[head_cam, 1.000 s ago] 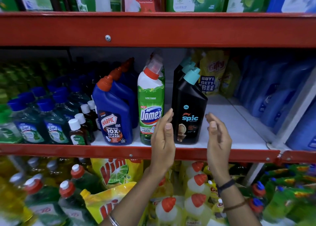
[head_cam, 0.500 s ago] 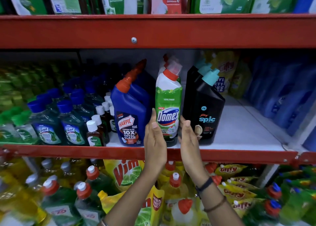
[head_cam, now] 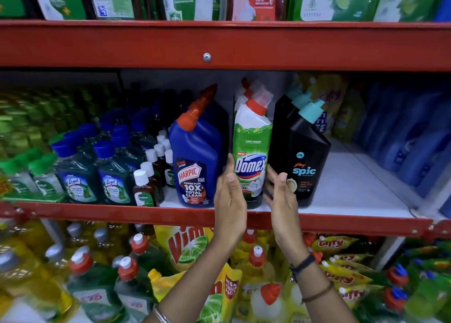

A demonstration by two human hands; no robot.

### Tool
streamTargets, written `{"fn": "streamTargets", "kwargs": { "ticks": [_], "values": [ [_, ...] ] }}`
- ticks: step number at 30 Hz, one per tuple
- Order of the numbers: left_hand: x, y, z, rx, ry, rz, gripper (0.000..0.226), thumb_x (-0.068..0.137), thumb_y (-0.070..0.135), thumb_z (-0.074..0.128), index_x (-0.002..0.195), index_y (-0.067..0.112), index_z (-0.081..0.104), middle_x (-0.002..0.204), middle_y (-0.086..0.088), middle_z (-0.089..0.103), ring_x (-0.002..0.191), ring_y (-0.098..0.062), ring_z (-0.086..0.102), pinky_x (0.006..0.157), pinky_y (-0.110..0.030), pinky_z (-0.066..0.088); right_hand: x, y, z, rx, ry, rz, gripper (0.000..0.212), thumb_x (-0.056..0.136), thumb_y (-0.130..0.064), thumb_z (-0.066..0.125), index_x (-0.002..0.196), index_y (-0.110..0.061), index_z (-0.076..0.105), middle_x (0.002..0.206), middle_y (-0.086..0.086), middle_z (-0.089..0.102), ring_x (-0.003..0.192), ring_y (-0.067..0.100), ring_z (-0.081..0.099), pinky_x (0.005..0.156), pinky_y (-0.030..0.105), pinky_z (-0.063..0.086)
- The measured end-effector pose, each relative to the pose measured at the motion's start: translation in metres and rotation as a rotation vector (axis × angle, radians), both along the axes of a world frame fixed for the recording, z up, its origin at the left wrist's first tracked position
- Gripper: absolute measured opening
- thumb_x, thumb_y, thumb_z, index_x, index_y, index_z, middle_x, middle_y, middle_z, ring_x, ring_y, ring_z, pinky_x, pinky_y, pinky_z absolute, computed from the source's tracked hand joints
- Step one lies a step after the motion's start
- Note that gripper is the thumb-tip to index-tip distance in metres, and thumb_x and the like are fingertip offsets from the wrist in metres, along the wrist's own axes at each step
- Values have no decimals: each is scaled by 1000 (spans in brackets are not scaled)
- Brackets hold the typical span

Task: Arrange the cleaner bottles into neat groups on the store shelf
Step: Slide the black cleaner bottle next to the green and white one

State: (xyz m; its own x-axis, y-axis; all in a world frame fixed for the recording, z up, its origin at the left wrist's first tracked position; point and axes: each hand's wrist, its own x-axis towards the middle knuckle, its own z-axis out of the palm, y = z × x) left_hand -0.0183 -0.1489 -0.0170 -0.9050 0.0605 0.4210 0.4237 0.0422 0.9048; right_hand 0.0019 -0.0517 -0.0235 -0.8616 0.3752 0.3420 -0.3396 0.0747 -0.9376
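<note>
The lower part of the green cleaner bottle [head_cam: 251, 151] is covered by the left hand [head_cam: 230, 200] and right hand [head_cam: 280, 198]. The bottles behind it are mostly hidden. The far-left green bottles [head_cam: 22, 117] are blurred, and the top-shelf pouches [head_cam: 185, 0] are cut off.

Harpic bottle [head_cam: 199, 161]: deep blue, orange-red spout, dark label with white and red lettering. Domex bottle [head_cam: 251, 151]: white above, green lime-print wrap, red collar, clear cap, blue-and-white logo. Spic bottle [head_cam: 303, 161]: black, teal cap, teal lettering. Shelf rail [head_cam: 122, 211]: red; shelf board [head_cam: 353, 188]: white. Lizol bottles [head_cam: 75, 173]: dark green, blue caps.
</note>
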Motion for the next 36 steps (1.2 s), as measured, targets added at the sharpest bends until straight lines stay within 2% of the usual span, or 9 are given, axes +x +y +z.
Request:
{"fn": "streamTargets", "kwargs": {
  "ticks": [7, 11, 14, 16, 19, 21, 24, 30, 36],
  "values": [
    [1, -1, 0, -36, 1, -3, 58, 93, 56, 14, 148, 41, 22, 152, 9, 37, 139, -8, 36, 116, -44, 35, 0, -2, 2, 4, 13, -20, 42, 87, -63, 28, 120, -51, 50, 117, -26, 61, 116, -1, 57, 96, 23, 47],
    [8, -6, -5, -12, 84, 37, 49, 97, 55, 16, 143, 44, 29, 145, 18, 36, 136, 0, 36, 114, -29, 36, 12, -17, -1, 63, 83, -124, 41, 92, -59, 30, 128, -46, 43, 126, -25, 54, 113, -20, 49, 87, 3, 42],
    [18, -20, -9, 126, 237, 157, 44, 98, 56, 21, 136, 46, 39, 144, 15, 45, 136, -5, 40, 110, -20, 36, 21, -36, -15, 88, 216, -251, 42, 95, -53, 35, 131, -37, 49, 133, -18, 55, 122, -9, 49, 94, 9, 43],
    [17, -35, -8, 174, 293, 249, 43, 99, 54, 19, 137, 49, 37, 149, 13, 41, 141, -9, 35, 112, -20, 32, 23, -52, -17, 157, 235, -181, 46, 95, -54, 33, 132, -34, 49, 137, -13, 54, 128, 1, 48, 100, 14, 40],
    [8, -56, 3, 186, 157, 292, 47, 91, 67, 16, 137, 61, 24, 157, 13, 21, 143, -1, 23, 106, -14, 26, 13, -75, -11, 218, 137, -12, 56, 91, -61, 30, 139, -35, 42, 145, -22, 42, 132, -11, 36, 104, 7, 31],
    [2, -69, 7, 165, 76, 272, 61, 81, 81, 12, 138, 61, 19, 159, 12, 16, 140, 0, 23, 107, -20, 27, 3, -87, -6, 257, 63, 14, 70, 86, -70, 25, 144, -33, 31, 143, -31, 29, 128, -25, 25, 101, -2, 23],
    [-8, -82, 7, 109, 7, 239, 72, 82, 79, 8, 146, 48, 17, 160, 6, 19, 145, -10, 24, 119, -44, 27, -11, -98, -3, 247, -12, 1, 73, 86, -67, 23, 148, -28, 24, 145, -24, 25, 133, -13, 23, 99, -7, 17],
    [-14, -92, 7, 88, -50, 162, 67, 86, 69, 8, 146, 45, 26, 159, 5, 29, 148, -19, 23, 119, -53, 26, -19, -105, -4, 143, 11, -61, 65, 89, -57, 25, 144, -24, 34, 147, -8, 40, 138, 7, 36, 116, 35, 31],
    [-14, -95, 9, 93, -65, 132, 93, 68, 91, 6, 145, 44, 27, 157, 3, 32, 145, -18, 30, 116, -52, 31, -23, -106, -5, 91, 35, -61, 64, 87, -61, 25, 142, -29, 38, 143, -7, 47, 131, 5, 45, 108, 28, 40]
  ]
}}
